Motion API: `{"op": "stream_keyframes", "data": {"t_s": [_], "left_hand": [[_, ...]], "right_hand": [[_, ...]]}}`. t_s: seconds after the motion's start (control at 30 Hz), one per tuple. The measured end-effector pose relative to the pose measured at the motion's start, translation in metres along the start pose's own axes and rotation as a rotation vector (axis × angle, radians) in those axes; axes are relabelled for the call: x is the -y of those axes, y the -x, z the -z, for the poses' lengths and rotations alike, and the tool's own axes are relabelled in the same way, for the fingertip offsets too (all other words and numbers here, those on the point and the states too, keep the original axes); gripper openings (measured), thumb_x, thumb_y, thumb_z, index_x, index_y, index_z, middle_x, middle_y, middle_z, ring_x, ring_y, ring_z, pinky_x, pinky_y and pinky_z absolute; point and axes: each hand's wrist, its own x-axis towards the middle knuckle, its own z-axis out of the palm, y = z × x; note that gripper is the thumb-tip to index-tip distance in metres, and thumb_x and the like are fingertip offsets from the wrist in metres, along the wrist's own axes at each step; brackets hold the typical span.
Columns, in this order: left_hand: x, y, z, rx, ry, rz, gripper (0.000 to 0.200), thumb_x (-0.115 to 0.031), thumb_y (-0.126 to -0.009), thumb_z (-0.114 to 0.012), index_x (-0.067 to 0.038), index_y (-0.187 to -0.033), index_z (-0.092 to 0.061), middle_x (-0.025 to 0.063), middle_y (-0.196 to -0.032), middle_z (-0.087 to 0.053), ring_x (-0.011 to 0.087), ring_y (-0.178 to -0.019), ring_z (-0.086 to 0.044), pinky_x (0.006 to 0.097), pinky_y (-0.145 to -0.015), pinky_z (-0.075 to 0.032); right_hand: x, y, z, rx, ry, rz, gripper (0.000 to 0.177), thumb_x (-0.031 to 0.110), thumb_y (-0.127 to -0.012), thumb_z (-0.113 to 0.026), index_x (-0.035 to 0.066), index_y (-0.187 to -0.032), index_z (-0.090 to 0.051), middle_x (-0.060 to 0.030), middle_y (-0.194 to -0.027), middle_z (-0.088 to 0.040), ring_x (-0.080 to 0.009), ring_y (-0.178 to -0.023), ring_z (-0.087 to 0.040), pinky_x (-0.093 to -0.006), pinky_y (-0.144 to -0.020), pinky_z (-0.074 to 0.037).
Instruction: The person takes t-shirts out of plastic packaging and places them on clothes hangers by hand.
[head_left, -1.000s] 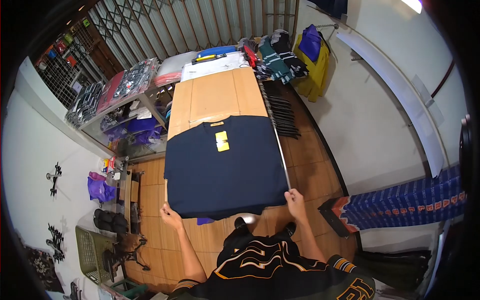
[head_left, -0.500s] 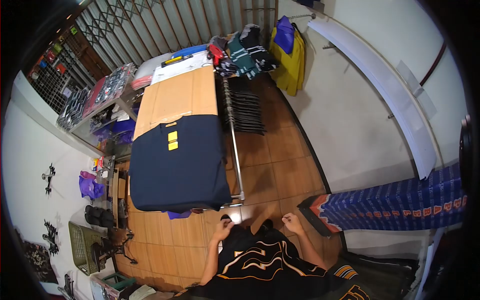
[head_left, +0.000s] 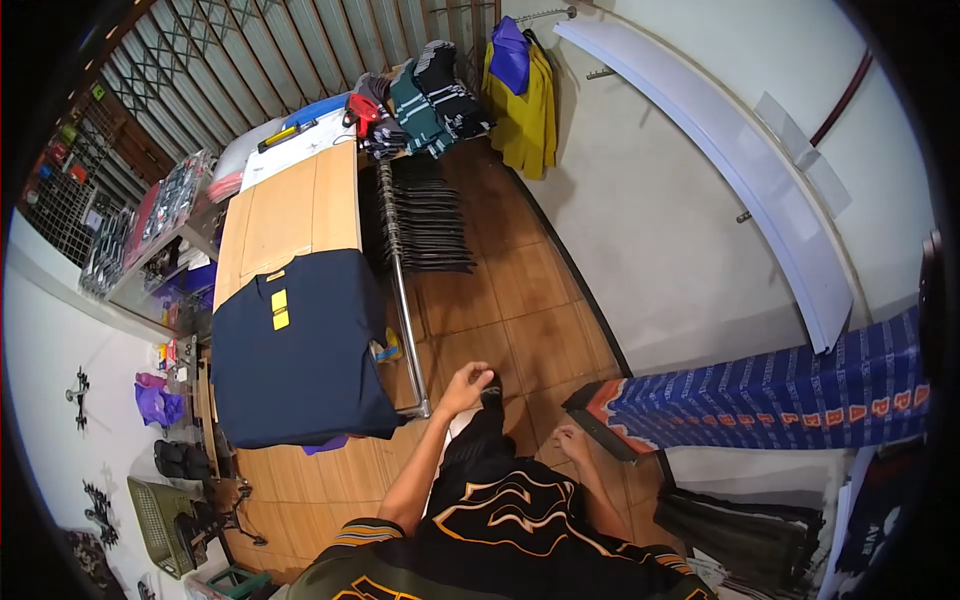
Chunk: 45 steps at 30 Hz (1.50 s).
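2 hands have let go of the dark navy shirt (head_left: 300, 360): a moment earlier we had hold of its near corners, and now neither hand touches it. Our left hand (head_left: 467, 388) is just beyond the near end of the metal rail (head_left: 403, 310), its fingers bent inward with the thumb close to the forefinger; we cannot tell whether the tips are pressed together, and we see nothing between them. Our right hand (head_left: 572, 443) is low in front of us, near the dark end of the blue patterned box (head_left: 760, 400). Its fingers look loosely curled, though their tips are too unclear to say whether they meet.

The shirt lies spread on the worktop, over the near part of the cardboard (head_left: 305, 200), with its neck toward the far end and 2 yellow labels (head_left: 280, 310) facing up below the collar. Its near edge reaches the end of the worktop, and its right side lies close to the rail, beyond which black hangers (head_left: 430, 225) hang in a row. Our view has swung to the right, so the shirt sits further left. We judge the shirt settled enough to stay put unheld, though a few soft folds show near its lower right corner.
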Motion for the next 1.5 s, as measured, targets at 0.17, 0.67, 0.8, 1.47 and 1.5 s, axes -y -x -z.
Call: {"op": "stream_keyframes", "data": {"t_s": [0.17,0.67,0.8,1.47,1.5], "left_hand": [[0.010,-0.086,0.020,-0.199,0.292,0.188,0.044,-0.026,-0.096,-0.067,0.001,-0.128,-0.056,0.0093,-0.109,-0.067,0.0159,-0.096,-0.064,0.0281,-0.075,-0.052],[0.080,-0.279,0.136,-0.944,0.752,0.631,0.070,-0.040,-0.079,-0.084,-0.003,-0.128,-0.051,0.0018,-0.089,-0.060,0.0098,-0.053,-0.043,0.0239,-0.047,-0.039],[0.084,-0.283,0.150,-0.906,0.692,0.585,0.100,-0.049,-0.078,-0.083,-0.009,-0.152,-0.029,0.0091,-0.125,-0.057,0.0177,-0.085,-0.058,0.0283,-0.066,-0.051],[0.130,-0.295,0.155,-0.816,0.965,0.564,0.071,-0.020,-0.076,-0.087,-0.017,-0.133,-0.046,-0.0010,-0.126,-0.056,0.0148,-0.111,-0.052,0.0285,-0.091,-0.044],[0.139,-0.296,0.156,-0.813,0.989,0.577,0.072,-0.020,-0.076,-0.087,-0.018,-0.134,-0.044,-0.0008,-0.125,-0.057,0.0148,-0.110,-0.053,0.0296,-0.092,-0.045]], "right_hand": [[0.045,-0.038,-0.003,0.101,0.037,-0.246,0.018,0.015,-0.093,-0.063,0.002,-0.106,-0.066,-0.0100,-0.096,-0.071,-0.0168,-0.075,-0.069,-0.0260,-0.059,-0.052],[0.167,-0.243,-0.039,0.220,0.220,-0.319,0.021,0.016,-0.095,-0.058,0.006,-0.112,-0.065,-0.0096,-0.098,-0.071,-0.0171,-0.076,-0.067,-0.0304,-0.061,-0.052],[0.204,-0.262,-0.057,0.244,0.226,-0.337,0.023,0.020,-0.097,-0.056,0.007,-0.113,-0.064,-0.0081,-0.102,-0.071,-0.0172,-0.084,-0.067,-0.0314,-0.070,-0.052],[0.222,-0.276,-0.087,0.292,0.255,-0.347,0.023,0.017,-0.096,-0.057,0.005,-0.113,-0.065,-0.0113,-0.105,-0.072,-0.0207,-0.084,-0.069,-0.0299,-0.071,-0.053],[0.226,-0.284,-0.093,0.295,0.258,-0.348,0.023,0.017,-0.096,-0.057,0.005,-0.113,-0.065,-0.0113,-0.105,-0.072,-0.0207,-0.084,-0.069,-0.0299,-0.071,-0.053]]}}
